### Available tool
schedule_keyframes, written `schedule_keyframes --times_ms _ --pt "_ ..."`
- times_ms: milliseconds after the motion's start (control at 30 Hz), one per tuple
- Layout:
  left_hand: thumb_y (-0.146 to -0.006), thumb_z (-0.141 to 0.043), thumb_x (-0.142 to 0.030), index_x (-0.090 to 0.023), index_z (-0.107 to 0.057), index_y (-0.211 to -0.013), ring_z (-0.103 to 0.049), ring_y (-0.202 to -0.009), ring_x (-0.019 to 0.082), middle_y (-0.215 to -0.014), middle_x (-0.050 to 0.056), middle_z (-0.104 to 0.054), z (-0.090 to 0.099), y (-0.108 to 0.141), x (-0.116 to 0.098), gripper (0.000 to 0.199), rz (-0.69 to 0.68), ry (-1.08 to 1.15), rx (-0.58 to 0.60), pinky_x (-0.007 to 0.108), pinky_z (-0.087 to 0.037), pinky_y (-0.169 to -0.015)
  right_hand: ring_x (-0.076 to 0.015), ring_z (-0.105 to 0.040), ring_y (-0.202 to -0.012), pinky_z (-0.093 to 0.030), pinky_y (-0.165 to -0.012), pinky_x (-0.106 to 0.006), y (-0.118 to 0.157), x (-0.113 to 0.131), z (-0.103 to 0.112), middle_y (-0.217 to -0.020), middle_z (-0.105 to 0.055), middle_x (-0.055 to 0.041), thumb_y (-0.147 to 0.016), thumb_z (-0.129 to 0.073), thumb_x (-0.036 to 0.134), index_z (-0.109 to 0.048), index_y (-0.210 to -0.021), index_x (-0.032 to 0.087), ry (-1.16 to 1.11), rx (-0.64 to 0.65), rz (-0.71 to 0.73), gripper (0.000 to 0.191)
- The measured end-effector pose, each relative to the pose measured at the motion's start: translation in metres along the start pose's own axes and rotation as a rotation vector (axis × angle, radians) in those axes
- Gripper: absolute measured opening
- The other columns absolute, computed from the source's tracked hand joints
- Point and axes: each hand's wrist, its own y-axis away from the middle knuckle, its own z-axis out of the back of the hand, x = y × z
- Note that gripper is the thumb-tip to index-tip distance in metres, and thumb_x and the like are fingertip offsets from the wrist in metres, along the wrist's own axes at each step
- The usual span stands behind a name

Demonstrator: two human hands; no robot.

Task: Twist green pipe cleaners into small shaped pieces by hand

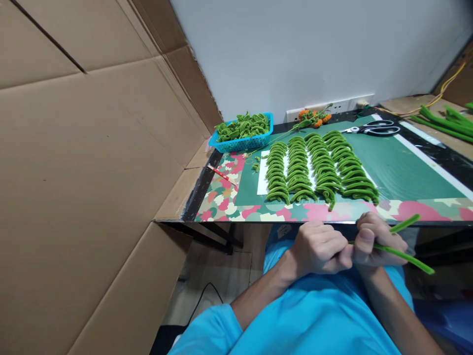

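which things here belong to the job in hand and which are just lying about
Likely the job's:
green chenille, in left hand and right hand
curls in rows
sheet under them
basket of green pieces
strips, far right

Likely just lying about:
orange flowers
red stick
scissors, though possibly a tool

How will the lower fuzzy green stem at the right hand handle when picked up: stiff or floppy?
The lower green stem is probably fairly stiff, jutting nearly straight from the right hand. Its fuzzy surface suggests little slipping. Being thin, it is likely light.
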Motion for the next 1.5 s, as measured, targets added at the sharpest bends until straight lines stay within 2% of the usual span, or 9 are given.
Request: schedule_keyframes --times_ms 167,433,500,633,733,900,1100,1300,1500 --pt "-0.101 -0.047 -0.028 -0.022 -0.055 -0.063 -0.047 -0.049 0.014 -0.051 -0.001 -0.045 -0.002 0.000 0.001 0.040 -0.076 -0.042 -0.117 0.036 -0.028 -0.057 -0.0071 -0.039 -0.050 -0.035 -0.048 -0.026 0.001 0.001 0.001 -0.062 -0.039 0.0064 -0.097 -0.057 0.014 -0.052 -0.072 0.021 0.011 0.012 -0.014 0.027" --pt "-0.101 -0.050 -0.032 -0.022 -0.058 -0.066 -0.048 -0.051 0.014 -0.051 -0.003 -0.048 -0.012 0.015 0.007 0.038 -0.099 -0.051 -0.052 0.034 -0.030 -0.057 -0.0082 -0.040 -0.050 -0.037 -0.050 -0.027 0.004 0.001 0.003 -0.061 -0.041 0.0054 -0.093 -0.058 0.012 -0.053 -0.071 0.020 0.050 0.017 -0.017 0.024" --pt "-0.100 -0.051 -0.034 -0.022 -0.059 -0.065 -0.051 -0.054 0.013 -0.055 -0.001 -0.054 -0.018 0.022 0.011 0.038 0.061 0.106 0.006 0.031 -0.036 -0.059 -0.0083 -0.040 -0.049 -0.035 -0.049 -0.027 0.004 0.001 0.001 -0.061 -0.041 0.0054 -0.093 -0.059 0.013 -0.053 -0.070 0.021 0.074 -0.008 0.000 0.024" --pt "-0.100 -0.051 -0.037 -0.020 -0.070 -0.082 -0.065 -0.078 0.020 -0.075 0.003 -0.072 -0.028 0.029 0.020 0.032 0.770 0.451 0.051 0.031 -0.055 -0.078 -0.0090 -0.039 -0.046 -0.033 -0.048 -0.028 0.005 -0.001 -0.003 -0.057 -0.040 0.0050 -0.094 -0.060 0.018 -0.051 -0.067 0.021 0.139 -0.072 0.033 0.029" --pt "-0.099 -0.051 -0.036 -0.019 -0.071 -0.091 -0.065 -0.088 0.022 -0.083 0.004 -0.073 -0.030 0.028 0.019 0.028 0.905 0.496 0.028 0.035 -0.056 -0.087 -0.0091 -0.038 -0.045 -0.032 -0.048 -0.029 0.005 -0.001 -0.005 -0.055 -0.040 0.0049 -0.095 -0.061 0.021 -0.050 -0.064 0.022 0.164 -0.094 0.003 0.033" --pt "-0.101 -0.050 -0.054 -0.021 -0.050 -0.070 -0.048 -0.069 0.013 -0.069 -0.002 -0.051 -0.027 0.025 0.007 0.046 0.868 0.865 0.303 0.028 -0.043 -0.070 -0.0091 -0.036 -0.043 -0.037 -0.047 -0.030 -0.006 0.000 -0.006 -0.053 -0.038 0.0062 -0.099 -0.063 0.031 -0.040 -0.061 0.024 0.108 -0.339 -0.188 0.045" --pt "-0.093 -0.042 -0.091 -0.021 -0.046 -0.063 -0.041 -0.062 0.011 -0.061 -0.003 -0.045 -0.012 0.010 -0.012 0.077 0.852 1.019 0.318 0.027 -0.034 -0.061 -0.0101 -0.041 -0.050 -0.037 -0.054 -0.031 -0.019 0.014 -0.003 -0.057 -0.043 0.0048 -0.101 -0.066 0.036 -0.049 -0.062 0.022 0.124 -0.175 -0.532 0.044" --pt "-0.106 -0.048 -0.062 -0.020 -0.037 -0.063 -0.029 -0.059 0.008 -0.060 -0.006 -0.033 0.035 -0.022 -0.038 0.061 0.724 0.818 0.306 0.029 -0.022 -0.058 -0.0097 -0.039 -0.052 -0.033 -0.054 -0.029 -0.031 0.020 -0.006 -0.057 -0.038 0.0049 -0.103 -0.062 0.037 -0.043 -0.060 0.022 -0.130 -0.196 -0.603 0.050" --pt "-0.108 -0.044 -0.055 -0.021 -0.038 -0.066 -0.035 -0.063 0.010 -0.063 -0.005 -0.036 0.063 -0.064 -0.009 0.055 0.678 0.547 0.062 0.030 -0.024 -0.061 -0.0097 -0.038 -0.050 -0.032 -0.053 -0.028 -0.042 0.016 0.000 -0.055 -0.039 0.0051 -0.105 -0.056 0.049 -0.049 -0.060 0.021 -0.167 -0.020 -0.689 0.053"
